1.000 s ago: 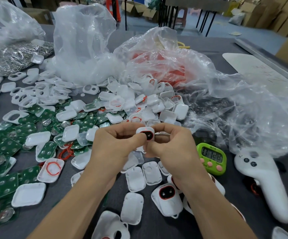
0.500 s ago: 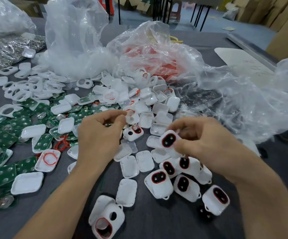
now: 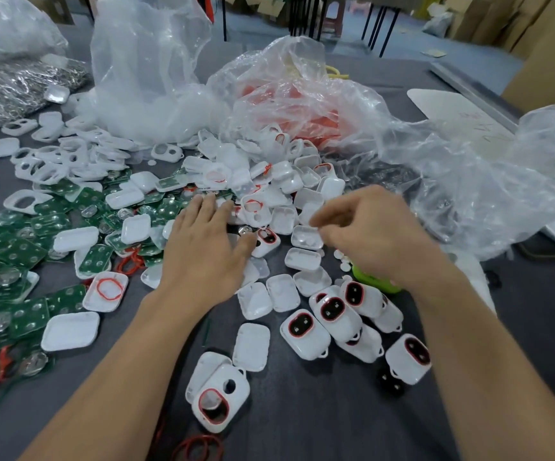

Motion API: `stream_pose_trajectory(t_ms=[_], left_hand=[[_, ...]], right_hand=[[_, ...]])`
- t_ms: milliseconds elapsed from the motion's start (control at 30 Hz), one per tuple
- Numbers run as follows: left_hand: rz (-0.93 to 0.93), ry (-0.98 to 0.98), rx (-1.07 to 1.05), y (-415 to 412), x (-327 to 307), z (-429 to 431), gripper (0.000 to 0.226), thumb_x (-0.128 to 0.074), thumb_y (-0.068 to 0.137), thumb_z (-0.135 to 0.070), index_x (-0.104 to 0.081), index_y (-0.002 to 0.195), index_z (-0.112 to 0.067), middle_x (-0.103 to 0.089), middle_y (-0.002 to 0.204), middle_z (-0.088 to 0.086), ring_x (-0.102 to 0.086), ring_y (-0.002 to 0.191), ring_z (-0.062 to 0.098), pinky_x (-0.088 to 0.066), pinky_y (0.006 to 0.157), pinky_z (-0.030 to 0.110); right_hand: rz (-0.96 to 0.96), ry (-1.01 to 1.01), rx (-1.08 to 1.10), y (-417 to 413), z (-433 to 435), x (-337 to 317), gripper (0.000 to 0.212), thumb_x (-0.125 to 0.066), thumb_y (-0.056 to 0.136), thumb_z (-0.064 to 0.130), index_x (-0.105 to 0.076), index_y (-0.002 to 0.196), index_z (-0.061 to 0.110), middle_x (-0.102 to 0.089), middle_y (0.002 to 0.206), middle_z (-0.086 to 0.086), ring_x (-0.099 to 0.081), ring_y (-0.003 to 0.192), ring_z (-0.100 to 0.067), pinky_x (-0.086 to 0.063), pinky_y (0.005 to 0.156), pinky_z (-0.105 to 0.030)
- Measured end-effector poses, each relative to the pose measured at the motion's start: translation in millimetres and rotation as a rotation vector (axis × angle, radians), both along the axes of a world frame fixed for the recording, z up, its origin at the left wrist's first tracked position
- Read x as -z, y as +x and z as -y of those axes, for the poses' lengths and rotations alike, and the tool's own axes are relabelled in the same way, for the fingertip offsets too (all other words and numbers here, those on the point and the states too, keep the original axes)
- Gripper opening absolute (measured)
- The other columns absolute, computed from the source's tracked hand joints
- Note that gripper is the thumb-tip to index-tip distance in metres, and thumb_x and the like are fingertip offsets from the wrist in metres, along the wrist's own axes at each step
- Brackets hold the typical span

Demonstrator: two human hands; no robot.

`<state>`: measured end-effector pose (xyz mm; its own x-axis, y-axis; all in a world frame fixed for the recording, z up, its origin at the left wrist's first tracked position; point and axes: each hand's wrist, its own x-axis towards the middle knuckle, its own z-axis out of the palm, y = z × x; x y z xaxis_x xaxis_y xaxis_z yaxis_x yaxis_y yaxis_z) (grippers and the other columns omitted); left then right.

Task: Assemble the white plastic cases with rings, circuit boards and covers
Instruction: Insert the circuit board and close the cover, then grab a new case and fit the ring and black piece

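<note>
The white case shells [image 3: 303, 259], heaped loose at the middle of the desk [image 3: 319, 424] beside green circuit boards [image 3: 19, 252], are judged light, stiff and slippery, so one is best pinched across its side walls. The left hand [image 3: 202, 251] is spread flat, fingers [image 3: 206, 212] straight, over the heap with nothing gripped; the right hand [image 3: 375, 237] is hooked, fingers curled down over a shell, and whether anything is pinched cannot be told through the blur.
</note>
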<state>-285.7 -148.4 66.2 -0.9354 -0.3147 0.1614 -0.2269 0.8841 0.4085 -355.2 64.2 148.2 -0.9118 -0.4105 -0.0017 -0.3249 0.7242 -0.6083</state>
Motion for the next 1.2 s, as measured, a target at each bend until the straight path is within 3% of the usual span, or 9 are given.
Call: stream_pose_trajectory(t_ms=[133,267,467,667,733,833,967,1100,1200], left_hand=[[-0.007,-0.036,-0.004,-2.0,0.9,8.8,0.057,-0.043,0.105,-0.045,-0.036,0.157,-0.022,-0.025,0.169,0.004,-0.015,0.157,0.020,-0.006,0.127,0.037],[-0.109,0.034,-0.039,-1.7,-0.3,17.7,0.046,-0.055,0.099,-0.018,-0.055,0.145,-0.020,-0.046,0.158,0.001,-0.041,0.144,0.021,-0.020,0.116,0.032],[-0.214,0.177,-0.103,-3.8,-3.0,24.1,0.062,-0.042,0.070,-0.012,-0.073,0.123,-0.018,-0.071,0.128,0.004,-0.062,0.118,0.029,-0.042,0.095,0.031],[-0.264,0.265,-0.191,-6.1,-1.4,23.3,0.050,-0.058,0.086,0.002,-0.074,0.123,-0.027,-0.073,0.122,0.004,-0.064,0.114,0.027,-0.043,0.093,0.030],[-0.349,0.173,-0.160,-1.7,-8.4,16.3,0.037,-0.066,0.088,-0.002,-0.078,0.115,-0.024,-0.076,0.114,0.004,-0.066,0.108,0.029,-0.042,0.090,0.029],[-0.449,0.003,-0.051,7.0,-16.2,4.4,0.032,-0.072,0.083,0.001,-0.081,0.106,-0.018,-0.079,0.105,0.003,-0.070,0.100,0.028,-0.049,0.094,0.036],[-0.473,-0.049,0.032,12.0,-19.1,-9.8,0.034,-0.071,0.079,0.007,-0.081,0.105,-0.013,-0.079,0.105,0.006,-0.071,0.101,0.028,-0.044,0.099,0.037],[-0.429,-0.036,0.022,13.6,-19.3,-11.5,0.035,-0.067,0.081,0.006,-0.080,0.107,-0.014,-0.079,0.108,0.006,-0.070,0.105,0.029,-0.038,0.102,0.032],[-0.391,-0.021,0.001,15.1,-18.7,-9.3,0.034,-0.066,0.084,0.003,-0.079,0.110,-0.016,-0.078,0.112,0.005,-0.068,0.110,0.029,-0.039,0.103,0.033]], right_hand=[[-0.036,0.114,-0.120,-23.4,61.6,11.9,0.027,-0.066,0.090,0.015,-0.079,0.108,0.030,-0.072,0.102,0.013,-0.059,0.075,0.004,-0.041,0.064,0.001],[-0.060,0.236,-0.234,-41.2,112.2,20.7,0.041,-0.062,0.090,0.011,-0.069,0.128,0.027,-0.069,0.127,-0.004,-0.062,0.114,-0.023,-0.051,0.095,-0.031],[-0.056,0.204,-0.223,-60.2,119.8,27.7,0.033,-0.059,0.089,0.009,-0.078,0.108,0.028,-0.072,0.094,0.002,-0.067,0.097,-0.022,-0.043,0.072,-0.022],[-0.142,0.039,-0.031,-37.5,67.0,25.0,0.028,-0.071,0.088,0.018,-0.077,0.109,0.035,-0.070,0.107,0.011,-0.063,0.093,-0.004,-0.037,0.074,-0.007],[-0.138,0.029,-0.039,-18.9,48.4,17.2,0.020,-0.075,0.085,0.019,-0.080,0.097,0.035,-0.067,0.087,0.023,-0.062,0.076,0.007,-0.039,0.066,-0.002],[0.052,0.192,-0.203,17.7,32.5,2.8,0.009,-0.083,0.079,0.033,-0.079,0.086,0.035,-0.068,0.079,0.022,-0.064,0.071,0.005,-0.047,0.062,-0.009],[0.125,0.486,-0.380,59.6,27.1,-2.5,0.046,-0.089,0.062,0.043,-0.072,0.105,0.039,-0.070,0.097,0.017,-0.062,0.078,0.001,-0.036,0.050,-0.007],[-0.120,0.604,-0.378,78.7,27.0,1.6,0.036,-0.082,0.073,0.037,-0.071,0.106,0.030,-0.071,0.101,0.005,-0.065,0.094,-0.021,-0.042,0.067,-0.028],[-0.083,0.531,-0.335,84.3,21.8,6.7,0.026,-0.071,0.084,0.025,-0.071,0.110,0.031,-0.071,0.102,0.002,-0.066,0.098,-0.025,-0.054,0.080,-0.032]])
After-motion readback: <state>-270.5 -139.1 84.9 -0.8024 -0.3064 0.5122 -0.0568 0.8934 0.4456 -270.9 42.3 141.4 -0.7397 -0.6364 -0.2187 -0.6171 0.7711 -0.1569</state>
